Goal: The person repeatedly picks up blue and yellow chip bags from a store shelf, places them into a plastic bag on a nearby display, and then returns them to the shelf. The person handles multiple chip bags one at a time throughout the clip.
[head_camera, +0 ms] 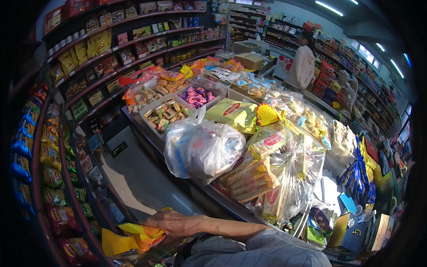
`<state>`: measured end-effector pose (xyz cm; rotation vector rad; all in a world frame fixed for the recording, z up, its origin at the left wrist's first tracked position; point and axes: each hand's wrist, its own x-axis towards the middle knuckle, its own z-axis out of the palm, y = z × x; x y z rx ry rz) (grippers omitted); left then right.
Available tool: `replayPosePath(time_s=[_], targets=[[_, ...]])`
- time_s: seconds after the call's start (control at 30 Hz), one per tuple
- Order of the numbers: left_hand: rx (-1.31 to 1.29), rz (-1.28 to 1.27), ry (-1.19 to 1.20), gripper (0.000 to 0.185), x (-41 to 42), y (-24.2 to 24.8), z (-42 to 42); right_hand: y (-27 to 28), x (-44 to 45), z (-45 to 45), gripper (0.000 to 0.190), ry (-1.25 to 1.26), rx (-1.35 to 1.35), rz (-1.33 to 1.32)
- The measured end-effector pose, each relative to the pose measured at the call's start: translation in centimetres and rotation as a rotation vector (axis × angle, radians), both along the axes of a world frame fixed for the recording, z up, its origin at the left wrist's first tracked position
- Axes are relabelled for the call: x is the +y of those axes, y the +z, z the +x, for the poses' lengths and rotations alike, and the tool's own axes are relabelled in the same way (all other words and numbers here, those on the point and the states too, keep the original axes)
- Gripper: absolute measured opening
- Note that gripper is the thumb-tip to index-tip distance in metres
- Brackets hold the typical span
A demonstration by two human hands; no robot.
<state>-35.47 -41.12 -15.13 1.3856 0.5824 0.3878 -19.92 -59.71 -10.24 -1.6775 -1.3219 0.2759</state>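
My right hand (171, 223) reaches across my body to the left, its fingers closed over the top of a yellow and orange snack bag (145, 235). More plastic packaging lies under that bag, partly cut off by the picture's lower edge. My left hand is out of view. Beyond my forearm, a knotted clear bag of packaged goods (203, 147) rests on the edge of a display counter. To its right stands a large clear bag (287, 180) filled with wrapped biscuit packs. A yellow striped package (233, 113) lies behind them.
Shelves with snack bags (51, 150) curve along the left. Plastic bins of wrapped sweets (168, 115) cover the counter. A grey floor strip (143, 170) runs between counter and shelves. A person in a light top (300, 68) stands beyond the counter. Boxes (355, 233) are at the lower right.
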Motion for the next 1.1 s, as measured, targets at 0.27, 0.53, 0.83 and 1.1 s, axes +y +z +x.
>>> replayPosePath(time_s=[0.27, 0.53, 0.83, 1.1], targets=[[-0.058, -0.012, -0.185, 0.076, -3.4, 0.9, 5.2, -1.8, -3.5, 1.9, 0.051, -0.101, -0.222, -0.208], [-0.09, -0.115, -0.409, 0.08, -8.3, 0.5, 9.3, 1.9, -5.8, 2.1, 0.046, -0.101, -0.212, -0.035], [-0.024, -0.078, -0.4, 0.085, -8.5, -0.2, 8.3, -0.9, -6.9, 3.3, 0.039, -0.164, -0.175, 0.035], [-0.189, 0.591, -0.326, 0.088, -7.6, 2.8, 7.5, 4.9, -14.8, 8.1, 0.029, -0.335, 0.013, 0.223]])
